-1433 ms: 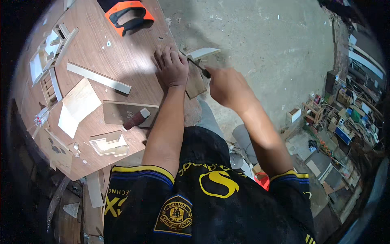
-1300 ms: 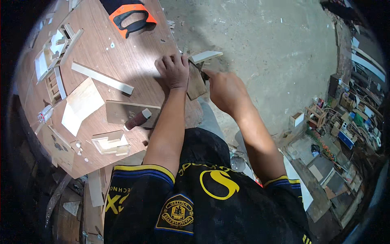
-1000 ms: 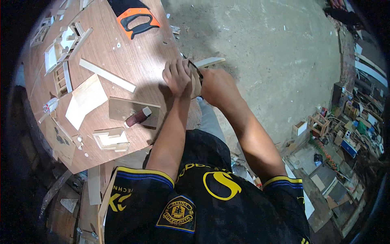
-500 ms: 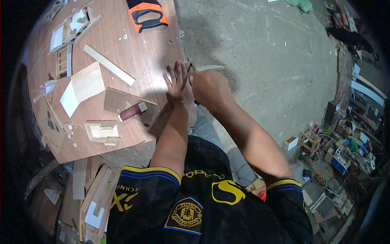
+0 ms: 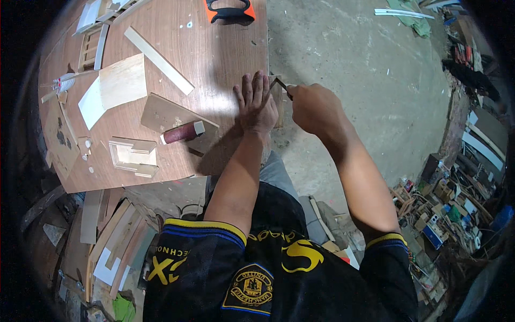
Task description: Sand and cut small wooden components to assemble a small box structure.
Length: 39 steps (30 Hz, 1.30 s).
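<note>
My left hand (image 5: 258, 107) lies flat with spread fingers at the right edge of the wooden table (image 5: 225, 59). Under its outer side, a narrow brownish wood piece (image 5: 278, 110) shows past the edge. My right hand (image 5: 317, 109) is closed in a fist, just right of the table edge, around a small tool with a thin, dark, angled blade (image 5: 278, 82); its handle is hidden in my fingers. The blade's tip sits close to the left hand's fingers; whether it touches the wood I cannot tell. Left of my left hand lies a dark red sanding block (image 5: 181, 132) on a thin board (image 5: 163, 114).
An orange and black handsaw (image 5: 230, 12) lies at the far table edge. A wooden strip (image 5: 159, 60), a bent panel (image 5: 123, 80) and a small wooden tray (image 5: 134, 155) are on the left. Clutter (image 5: 445, 209) is piled on the floor at right; boards (image 5: 110, 241) lean below the table.
My right hand has moved right, away from the left hand, and more of the blade now shows. My left hand stays flat on the table edge. The whole view has shifted.
</note>
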Available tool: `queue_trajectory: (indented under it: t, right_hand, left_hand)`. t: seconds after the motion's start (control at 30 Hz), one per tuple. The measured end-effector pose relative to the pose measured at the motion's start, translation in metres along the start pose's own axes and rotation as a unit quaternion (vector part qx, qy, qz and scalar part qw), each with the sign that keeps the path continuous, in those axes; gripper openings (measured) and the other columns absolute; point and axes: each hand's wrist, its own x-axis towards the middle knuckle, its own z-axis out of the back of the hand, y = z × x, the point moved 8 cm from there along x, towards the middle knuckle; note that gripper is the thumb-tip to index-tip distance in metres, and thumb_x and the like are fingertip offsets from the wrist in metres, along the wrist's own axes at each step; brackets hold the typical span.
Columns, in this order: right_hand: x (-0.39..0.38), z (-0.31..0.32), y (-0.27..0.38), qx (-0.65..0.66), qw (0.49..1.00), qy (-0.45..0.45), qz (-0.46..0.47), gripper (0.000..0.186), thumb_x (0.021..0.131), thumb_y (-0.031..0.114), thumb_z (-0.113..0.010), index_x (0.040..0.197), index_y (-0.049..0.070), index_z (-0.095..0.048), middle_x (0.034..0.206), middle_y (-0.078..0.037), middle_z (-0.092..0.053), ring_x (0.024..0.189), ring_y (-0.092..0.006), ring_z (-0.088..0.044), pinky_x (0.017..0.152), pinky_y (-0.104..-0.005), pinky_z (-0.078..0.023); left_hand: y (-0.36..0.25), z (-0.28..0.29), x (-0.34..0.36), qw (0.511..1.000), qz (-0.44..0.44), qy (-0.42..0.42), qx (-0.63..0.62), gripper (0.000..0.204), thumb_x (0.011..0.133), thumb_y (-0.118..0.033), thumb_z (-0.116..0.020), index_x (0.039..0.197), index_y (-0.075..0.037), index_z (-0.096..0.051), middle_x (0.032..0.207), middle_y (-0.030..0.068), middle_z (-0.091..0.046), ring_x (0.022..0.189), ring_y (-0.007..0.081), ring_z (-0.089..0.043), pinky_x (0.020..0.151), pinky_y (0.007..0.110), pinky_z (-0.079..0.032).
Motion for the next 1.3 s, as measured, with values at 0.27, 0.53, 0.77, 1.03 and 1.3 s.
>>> queue_trajectory:
  t: [0.27,0.53,0.77,1.03,1.3]
  right_hand:
    - [0.026,-0.021,-0.003,-0.023,1.000,-0.005,-0.013,0.021,0.083,0.007,-0.049,0.093,0.002,-0.066,0.083,-0.021,-0.068,0.083,-0.0385,-0.067,0.074,-0.0480,-0.053]
    - [0.031,-0.020,-0.001,0.008,0.999,-0.009,-0.032,0.022,0.084,0.014,-0.053,0.083,0.001,-0.071,0.087,-0.023,-0.070,0.082,-0.0372,-0.070,0.070,-0.0453,-0.057]
    - [0.034,-0.018,-0.003,0.052,0.998,-0.029,-0.029,0.021,0.083,0.016,-0.055,0.085,0.000,-0.070,0.085,-0.024,-0.069,0.079,-0.0381,-0.070,0.068,-0.0455,-0.057]
    - [0.044,-0.031,0.008,-0.009,0.999,0.006,-0.037,0.021,0.086,0.014,-0.054,0.097,0.002,-0.068,0.084,-0.021,-0.070,0.077,-0.0363,-0.070,0.067,-0.0444,-0.058]
    - [0.041,-0.029,-0.004,0.036,0.997,-0.015,-0.066,0.026,0.083,0.007,-0.047,0.103,0.004,-0.065,0.081,-0.022,-0.068,0.078,-0.0386,-0.068,0.069,-0.0488,-0.054]
  left_hand:
    - [-0.002,0.004,0.001,1.000,-0.006,0.002,-0.022,0.059,0.089,-0.027,-0.049,0.145,-0.009,-0.039,0.155,0.0063,-0.031,0.145,0.0365,-0.021,0.115,0.059,-0.010]
    - [0.006,0.006,0.002,0.996,-0.004,-0.025,-0.080,0.062,0.088,-0.022,-0.051,0.146,-0.009,-0.034,0.151,0.0087,-0.039,0.142,0.0379,-0.028,0.114,0.059,-0.013]
    - [0.014,0.004,0.012,0.995,-0.054,0.005,-0.078,0.073,0.088,-0.024,-0.056,0.150,-0.008,-0.022,0.155,0.0118,-0.029,0.144,0.0391,-0.020,0.114,0.059,-0.005]
    - [0.016,0.005,0.014,0.998,-0.037,0.010,-0.045,0.063,0.085,-0.024,-0.055,0.144,-0.008,-0.038,0.151,0.0070,-0.038,0.143,0.0349,-0.027,0.114,0.059,-0.013]
    - [0.011,0.011,0.019,0.999,-0.039,0.002,0.011,0.062,0.083,-0.026,-0.056,0.142,-0.008,-0.042,0.151,0.0066,-0.038,0.143,0.0334,-0.027,0.114,0.058,-0.012]
